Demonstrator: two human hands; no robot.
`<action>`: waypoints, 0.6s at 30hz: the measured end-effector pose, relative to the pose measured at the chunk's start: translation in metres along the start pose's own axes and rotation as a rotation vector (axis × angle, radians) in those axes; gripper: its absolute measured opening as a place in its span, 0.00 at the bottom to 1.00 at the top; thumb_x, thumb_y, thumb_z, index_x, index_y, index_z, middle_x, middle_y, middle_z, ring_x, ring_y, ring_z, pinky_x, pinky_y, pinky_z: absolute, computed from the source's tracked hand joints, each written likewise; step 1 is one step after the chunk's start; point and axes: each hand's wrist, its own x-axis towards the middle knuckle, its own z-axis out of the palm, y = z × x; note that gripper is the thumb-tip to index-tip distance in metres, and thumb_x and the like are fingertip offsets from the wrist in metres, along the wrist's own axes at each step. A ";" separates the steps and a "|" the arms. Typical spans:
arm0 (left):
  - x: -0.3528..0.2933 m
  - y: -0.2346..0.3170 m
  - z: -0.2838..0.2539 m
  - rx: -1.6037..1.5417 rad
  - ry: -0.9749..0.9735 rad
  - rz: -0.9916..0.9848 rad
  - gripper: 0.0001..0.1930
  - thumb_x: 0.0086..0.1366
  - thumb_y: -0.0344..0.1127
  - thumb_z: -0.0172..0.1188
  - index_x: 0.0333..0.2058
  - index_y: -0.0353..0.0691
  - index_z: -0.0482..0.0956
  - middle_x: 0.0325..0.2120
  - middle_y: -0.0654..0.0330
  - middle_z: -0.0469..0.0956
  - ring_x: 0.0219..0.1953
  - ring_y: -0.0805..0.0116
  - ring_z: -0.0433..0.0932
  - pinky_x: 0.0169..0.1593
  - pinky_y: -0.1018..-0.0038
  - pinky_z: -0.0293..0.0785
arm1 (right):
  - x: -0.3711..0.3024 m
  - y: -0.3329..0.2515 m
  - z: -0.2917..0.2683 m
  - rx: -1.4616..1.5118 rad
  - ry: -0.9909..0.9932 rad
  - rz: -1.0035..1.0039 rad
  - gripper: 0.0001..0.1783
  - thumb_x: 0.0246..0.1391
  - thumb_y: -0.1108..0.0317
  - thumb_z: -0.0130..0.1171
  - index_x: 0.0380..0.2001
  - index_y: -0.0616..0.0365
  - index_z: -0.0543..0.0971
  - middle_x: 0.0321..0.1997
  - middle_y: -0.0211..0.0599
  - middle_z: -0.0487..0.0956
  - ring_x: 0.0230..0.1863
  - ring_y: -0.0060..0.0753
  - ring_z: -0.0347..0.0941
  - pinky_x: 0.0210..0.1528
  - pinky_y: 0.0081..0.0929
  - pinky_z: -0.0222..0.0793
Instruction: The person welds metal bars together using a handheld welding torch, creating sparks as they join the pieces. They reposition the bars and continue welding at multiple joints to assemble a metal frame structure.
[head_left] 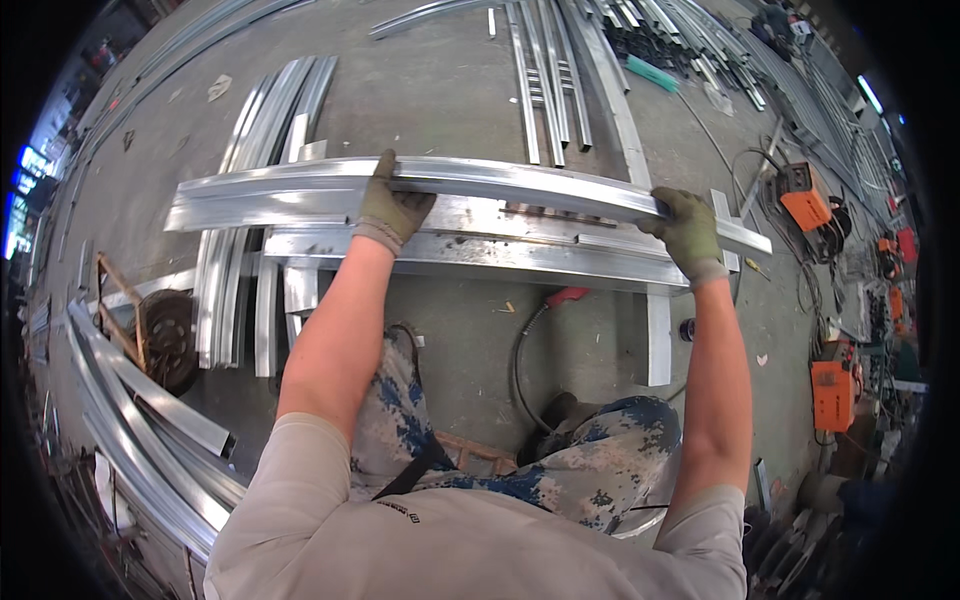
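Note:
A long shiny metal bar [520, 180] runs crosswise in front of me, and both my gloved hands grip it. My left hand [392, 208], in an olive glove, is closed round it left of its middle, with fingertips over the far edge. Toward its right end my right hand [688, 232], gloved alike, is closed round it from above. Just nearer and partly under it lie more metal profiles [470, 250], with dark specks on their tops. A brownish slotted strip [560, 214] shows between them. Whether the bar rests on these profiles I cannot tell.
A red-handled torch [567, 296] with a black hose lies on the floor near my legs. Bundled metal profiles [270, 120] lie at left, more bars [165, 440] at lower left beside a round wheel [172, 340]. Orange machines [805, 197] with cables stand at right.

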 end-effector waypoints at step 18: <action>0.058 0.016 -0.013 0.486 0.146 -0.035 0.45 0.59 0.68 0.72 0.60 0.35 0.71 0.50 0.46 0.79 0.52 0.50 0.81 0.49 0.54 0.83 | 0.073 0.047 0.096 0.064 -0.041 0.085 0.29 0.40 0.55 0.82 0.49 0.47 0.87 0.45 0.40 0.89 0.50 0.49 0.83 0.59 0.43 0.73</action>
